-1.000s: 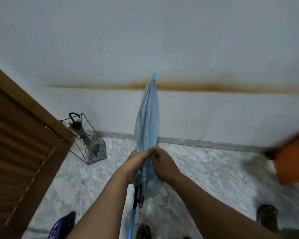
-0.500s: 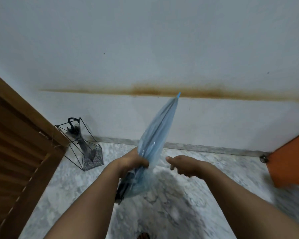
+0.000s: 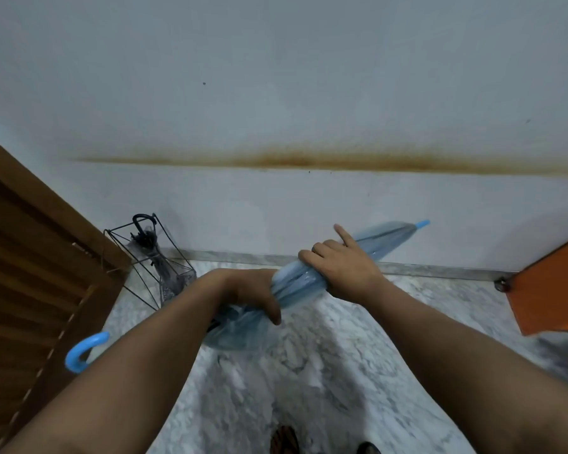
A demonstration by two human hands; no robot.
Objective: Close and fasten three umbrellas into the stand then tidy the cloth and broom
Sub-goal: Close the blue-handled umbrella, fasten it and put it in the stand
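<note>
Held nearly level above the marble floor [image 3: 309, 371]: the blue umbrella [image 3: 368, 247], canopy folded but loose, ferrule aimed right toward the orange panel [image 3: 551, 290], curved blue handle [image 3: 84, 350] out past the left forearm. Left hand [image 3: 253, 296] clamped round the bunched skirt of the canopy near the ribs' ends, thumb lying down across the plastic. Right hand [image 3: 338, 267] wrapped over the canopy further toward the tip, forefinger stretched along the fabric, other fingers curled round it. Hands just apart, both on the same umbrella.

Judged as the rolling step before the strap: folds being gathered and twisted tight. Seemed best done by keeping the left hand fixed as an anchor and turning with the right in one direction only, smoothing the clear plastic toward the tip so no pleat bulged. Seemed wise to leave the baggy skirt under the left hand for last and tuck it flat before reaching for the fastening band, which could not be made out here. Slippery, springy film, likely to unroll if either grip slackened; ribs likely to catch if twisted against their lie.

Wire stand [image 3: 151, 260] on the floor by the wall, beside the slatted wooden door [image 3: 30, 273], well apart from the hands, with one dark umbrella [image 3: 148, 244] already standing in it. Cloth and broom out of view.
</note>
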